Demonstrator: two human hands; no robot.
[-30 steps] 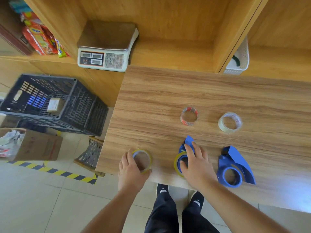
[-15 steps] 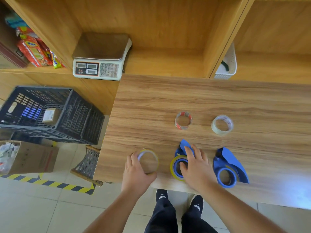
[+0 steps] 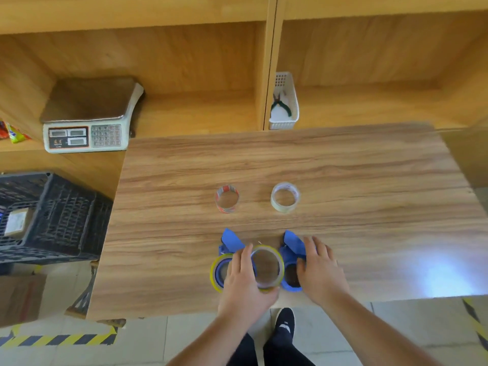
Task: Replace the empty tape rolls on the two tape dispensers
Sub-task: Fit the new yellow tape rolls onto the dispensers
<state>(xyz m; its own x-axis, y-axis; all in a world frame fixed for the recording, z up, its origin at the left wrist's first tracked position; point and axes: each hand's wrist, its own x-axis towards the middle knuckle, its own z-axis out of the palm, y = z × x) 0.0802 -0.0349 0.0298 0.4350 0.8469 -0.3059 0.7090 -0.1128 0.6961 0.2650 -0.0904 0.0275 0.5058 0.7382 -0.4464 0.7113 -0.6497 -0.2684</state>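
Two blue tape dispensers lie near the front edge of the wooden table (image 3: 343, 180). The left dispenser (image 3: 229, 241) carries a yellow-rimmed roll (image 3: 217, 273) on its hub. My left hand (image 3: 244, 283) grips a second yellow-rimmed tape roll (image 3: 267, 268), held flat between the two dispensers. My right hand (image 3: 320, 270) lies over the right dispenser (image 3: 290, 247), fingers across its body, hiding much of it. Farther back on the table stand a red-patterned roll (image 3: 227, 198) and a clear whitish roll (image 3: 285, 197), both untouched.
A weighing scale (image 3: 84, 133) sits on the shelf at the back left. A white basket (image 3: 290, 101) with pliers stands in the shelf behind the table. A black crate (image 3: 52, 215) and a cardboard box (image 3: 18, 299) are on the floor at left.
My left hand has carried the yellow-rimmed roll rightward, from left of the left dispenser to between the two. My right hand has left the left dispenser and settled on the right one.
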